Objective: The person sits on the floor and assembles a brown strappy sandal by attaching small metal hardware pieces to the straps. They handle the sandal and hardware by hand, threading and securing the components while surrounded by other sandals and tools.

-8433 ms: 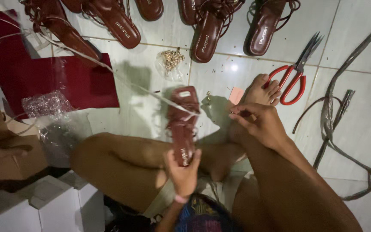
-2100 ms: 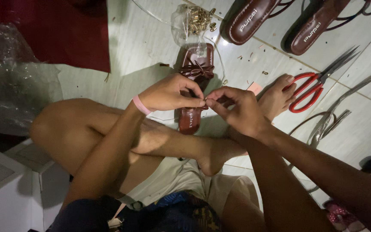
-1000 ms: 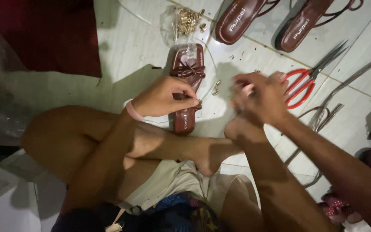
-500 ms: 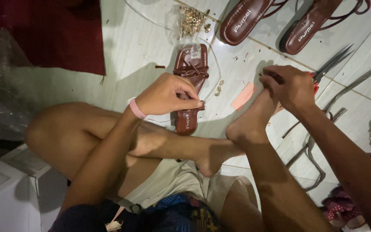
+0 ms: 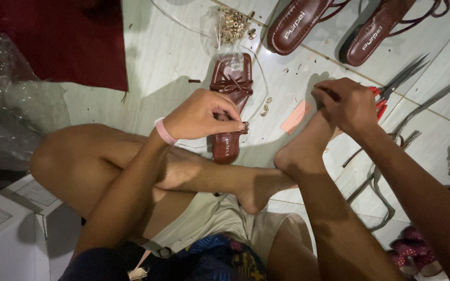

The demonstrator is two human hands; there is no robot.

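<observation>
Two hands at work, both relative to the brown sandal lying flat on the tiled floor. Sandal's long axis ran away from the person, toe end with the knotted bow farthest, heel end nearest the crossed legs. Left hand sat right on the sandal's heel half, fingers pressed together in a pinch at its right edge; whatever it pinched there was too small to tell, maybe a small fitting or thread. Right hand was well to the right of the sandal, curled down over the toes of the person's own foot, fingers closed; could not tell if it held anything. Red-handled scissors lay just past that hand, partly hidden by it. So the left hand was the nearer one, touching; the right was apart. Small clear bag of brass fittings lay just beyond the sandal's toe. Two bigger sandals lay farther beyond, to the right. Pink paper scrap lay between the sandal and the foot.
</observation>
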